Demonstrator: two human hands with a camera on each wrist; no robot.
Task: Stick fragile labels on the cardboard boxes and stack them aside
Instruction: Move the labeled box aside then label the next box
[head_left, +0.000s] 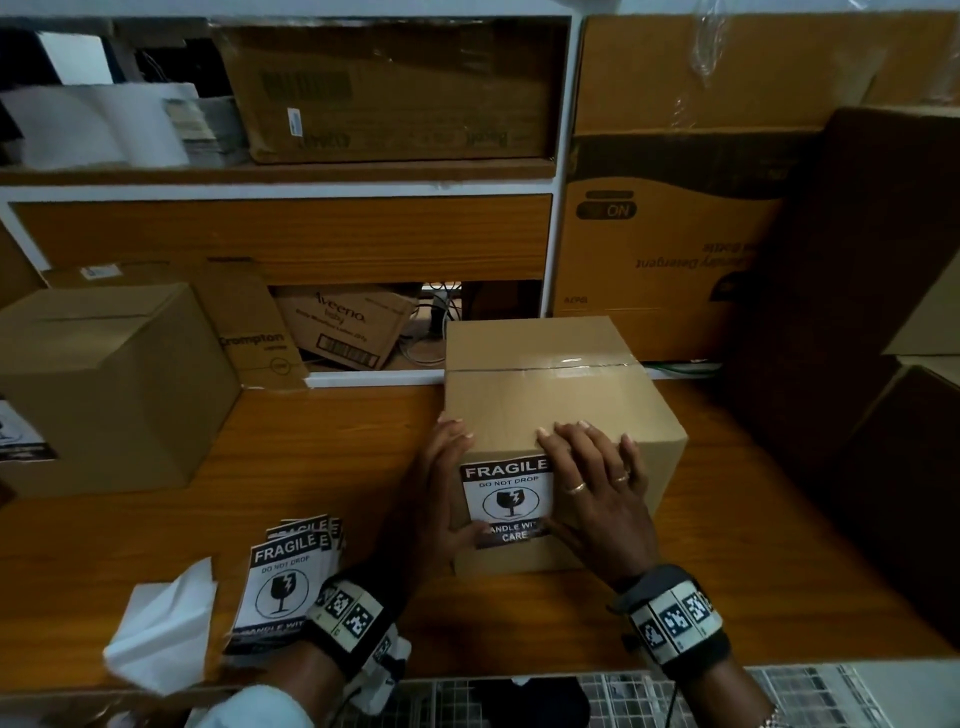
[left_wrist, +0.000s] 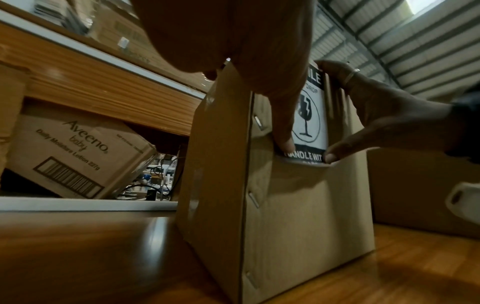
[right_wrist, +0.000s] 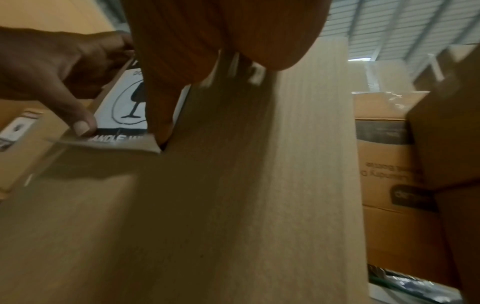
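From the head view I see the box (head_left: 561, 415) standing on the desk (head_left: 311, 467), its top seam taped, and a label (head_left: 506, 501) lying on its near face. My left hand (head_left: 441, 499) lies flat against the box's left near edge, fingers straight and reaching up to the top rim, thumb on the label's lower left corner. My right hand (head_left: 597, 483) is spread over the upper right of the label and the box's top edge, fingers extended, thumb at the label's lower right. To the left on the desk sit a label stack (head_left: 283, 577), a piece of crumpled backing paper (head_left: 161, 629) just beside it, and a second box (head_left: 104, 384) well apart at the far left.

The left wrist view looks up along the box (left_wrist: 298, 205). The left thumb (left_wrist: 284, 131) presses the label (left_wrist: 313, 115) near its bottom left corner, and the right hand (left_wrist: 376, 115) pinches the label's right edge between thumb and fingers. The label's bottom edge stands slightly off the cardboard.

The right wrist view is blurred. The right thumb (right_wrist: 161, 115) presses the label (right_wrist: 124, 107) at its lower right, and the left hand (right_wrist: 52, 67) has its thumb on the lower left corner. The bottom strip curls away from the box (right_wrist: 233, 185).
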